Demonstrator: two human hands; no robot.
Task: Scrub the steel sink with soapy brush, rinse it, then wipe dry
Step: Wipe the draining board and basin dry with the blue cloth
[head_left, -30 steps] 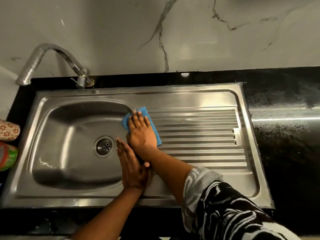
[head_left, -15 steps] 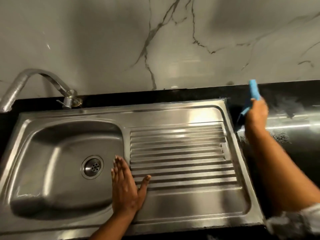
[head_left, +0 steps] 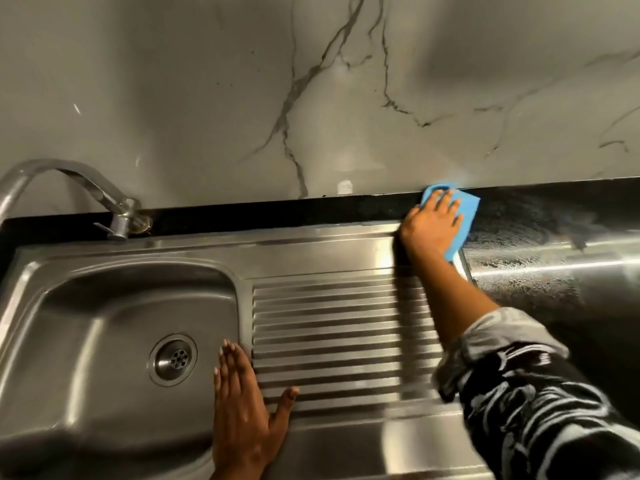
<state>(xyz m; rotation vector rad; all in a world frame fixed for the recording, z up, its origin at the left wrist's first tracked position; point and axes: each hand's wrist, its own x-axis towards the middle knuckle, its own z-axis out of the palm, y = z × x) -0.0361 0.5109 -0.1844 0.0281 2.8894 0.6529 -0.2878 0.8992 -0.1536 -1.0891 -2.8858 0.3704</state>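
Note:
The steel sink (head_left: 214, 249) fills the lower left, with a basin around a round drain (head_left: 173, 359) and a ribbed drainboard (head_left: 332, 327) on its right. My left hand (head_left: 244, 414) lies flat with straight fingers on the ridge between basin and drainboard. My right hand (head_left: 431, 225) presses a blue cloth (head_left: 467, 213) flat against the sink's far right corner, where the steel meets the black counter. Most of the cloth is hidden under the hand.
A curved steel tap (head_left: 72, 188) stands at the back left of the sink. The black counter (head_left: 554, 258) runs to the right, wet and shiny. A grey marble wall (head_left: 311, 98) rises directly behind.
My right hand left the basin's edge with the blue cloth, swung over the drainboard, and now presses it flat at the far right corner. My left hand stayed on the ridge.

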